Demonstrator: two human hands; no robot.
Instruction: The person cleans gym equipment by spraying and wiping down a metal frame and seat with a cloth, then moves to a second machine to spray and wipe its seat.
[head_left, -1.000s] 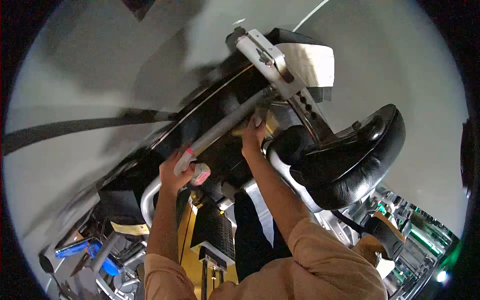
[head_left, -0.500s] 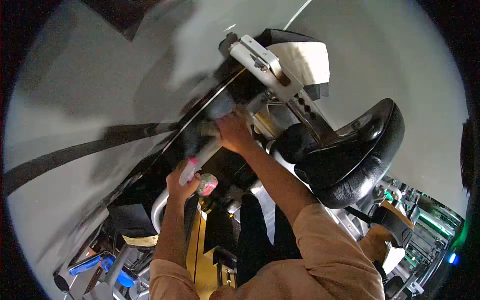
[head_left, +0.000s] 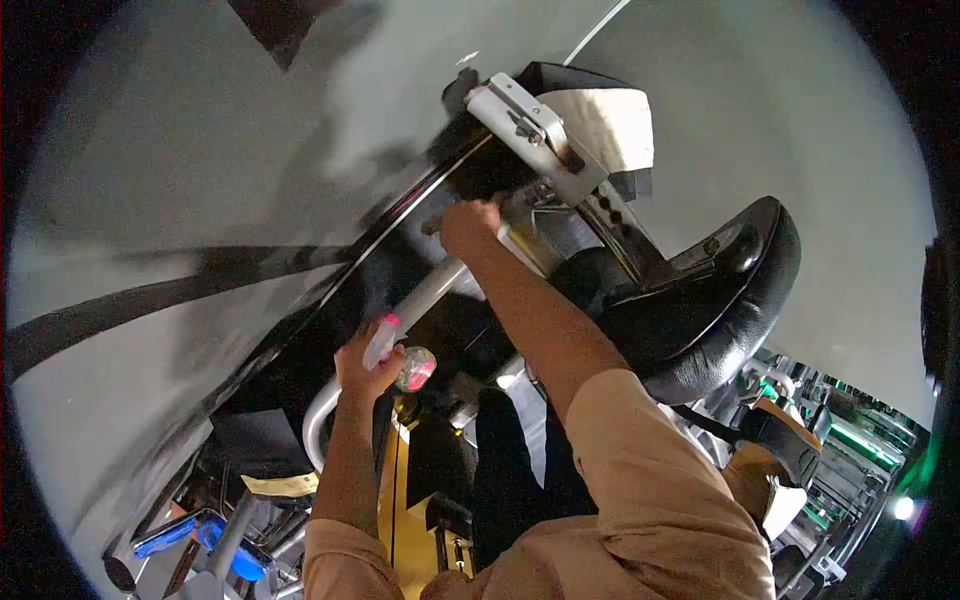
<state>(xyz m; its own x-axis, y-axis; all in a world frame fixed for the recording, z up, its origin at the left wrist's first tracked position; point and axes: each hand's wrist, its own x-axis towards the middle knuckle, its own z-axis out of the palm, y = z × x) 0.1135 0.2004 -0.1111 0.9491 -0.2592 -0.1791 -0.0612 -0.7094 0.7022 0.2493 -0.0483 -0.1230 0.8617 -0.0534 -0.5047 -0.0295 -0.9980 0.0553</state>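
Note:
My left hand (head_left: 368,362) is closed around the neck of a spray bottle with a pink and white trigger head (head_left: 382,340). The bottle's clear, rounded body (head_left: 416,369), with a pink label, sticks out to the right of the fingers. Farther up, my right hand (head_left: 470,228) is closed against the dark panel (head_left: 410,240) of a gym machine. A small dull edge of what looks like a cloth (head_left: 432,226) shows at its left side; the rest is hidden by the fingers. A silver tube (head_left: 432,287) runs between the two hands.
A black padded cushion (head_left: 725,320) on a metal bracket (head_left: 545,135) stands to the right. Behind the bracket is a white-covered pad (head_left: 605,128). A bent grey tube (head_left: 318,425) lies left of my left forearm. Blue-trimmed equipment (head_left: 225,545) is at lower left, with more machines at lower right.
My right hand has moved slightly up along the panel, uncovering more of the silver tube. My left hand stays almost in place with the spray bottle.

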